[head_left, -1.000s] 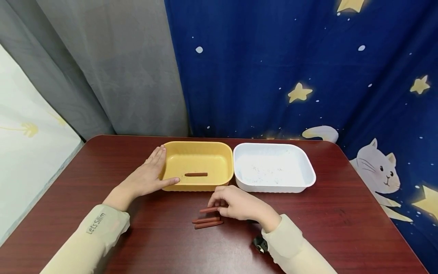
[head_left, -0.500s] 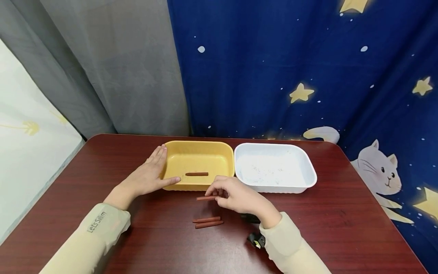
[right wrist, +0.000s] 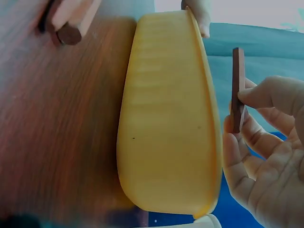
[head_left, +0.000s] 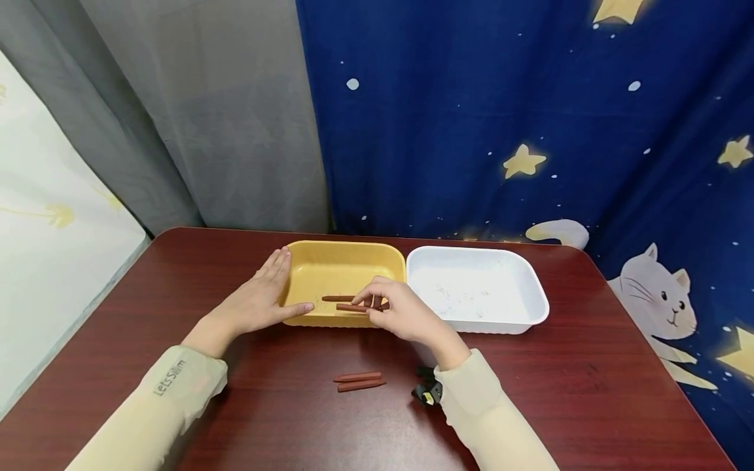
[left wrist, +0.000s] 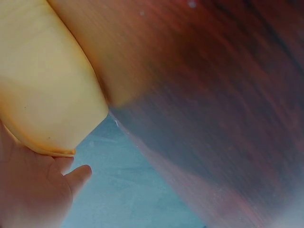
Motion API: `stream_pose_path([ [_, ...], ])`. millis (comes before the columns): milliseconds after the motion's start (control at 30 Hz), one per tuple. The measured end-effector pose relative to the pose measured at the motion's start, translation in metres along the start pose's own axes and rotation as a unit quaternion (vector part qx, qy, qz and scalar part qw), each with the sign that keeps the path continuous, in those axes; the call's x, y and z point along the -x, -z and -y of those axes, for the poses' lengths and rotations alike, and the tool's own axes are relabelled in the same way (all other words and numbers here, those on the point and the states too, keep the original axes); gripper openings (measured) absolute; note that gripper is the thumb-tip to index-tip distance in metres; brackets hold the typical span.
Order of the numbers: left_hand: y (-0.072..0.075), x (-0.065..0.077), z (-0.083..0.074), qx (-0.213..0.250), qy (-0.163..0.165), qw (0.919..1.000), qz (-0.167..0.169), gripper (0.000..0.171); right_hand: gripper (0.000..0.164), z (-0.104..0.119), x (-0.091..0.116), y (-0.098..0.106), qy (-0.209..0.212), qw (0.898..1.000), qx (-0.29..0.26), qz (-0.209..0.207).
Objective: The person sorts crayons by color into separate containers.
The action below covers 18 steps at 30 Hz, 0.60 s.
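Observation:
My right hand (head_left: 403,314) pinches a brown crayon (right wrist: 238,71) between thumb and fingers, over the front rim of the yellow tray (head_left: 347,252). More brown shows between its fingers in the head view. Another crayon (head_left: 336,298) lies inside the tray, partly behind this hand. At the tray's left end, my left hand (head_left: 250,301) rests with straight fingers along the rim, its thumb on the front edge. Two more brown crayons (head_left: 359,381) lie side by side on the table in front of the tray.
A white tray (head_left: 477,326) with small specks on its floor stands against the yellow tray's right side. Both are on a dark red table (head_left: 283,405) with curtains (head_left: 412,131) behind. A black device (head_left: 427,392) hangs at the right wrist.
My right hand has carried the crayon up and away from the table crayons to over the yellow tray. The left hand has stayed at the tray's left end.

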<state>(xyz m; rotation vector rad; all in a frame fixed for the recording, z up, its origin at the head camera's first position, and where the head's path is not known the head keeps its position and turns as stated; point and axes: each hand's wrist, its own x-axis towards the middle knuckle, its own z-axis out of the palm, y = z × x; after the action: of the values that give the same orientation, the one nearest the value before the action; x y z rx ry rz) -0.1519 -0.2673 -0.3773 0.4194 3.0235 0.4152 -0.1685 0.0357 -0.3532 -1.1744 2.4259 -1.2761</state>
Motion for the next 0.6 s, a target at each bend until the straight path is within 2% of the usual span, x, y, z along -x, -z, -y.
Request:
stream_pose_path([
  [333,0.0,0.0,0.0,0.003,0.004,1.0,0.0,0.117,0.025,-0.007,-0.024,0.002,-0.01,1.0,0.008,-0.019],
  [600,-0.001,-0.001,0.0,-0.003,0.0,1.0,-0.007,0.117,0.024,-0.016,-0.043,-0.002,-0.036,0.999,0.038,-0.005],
])
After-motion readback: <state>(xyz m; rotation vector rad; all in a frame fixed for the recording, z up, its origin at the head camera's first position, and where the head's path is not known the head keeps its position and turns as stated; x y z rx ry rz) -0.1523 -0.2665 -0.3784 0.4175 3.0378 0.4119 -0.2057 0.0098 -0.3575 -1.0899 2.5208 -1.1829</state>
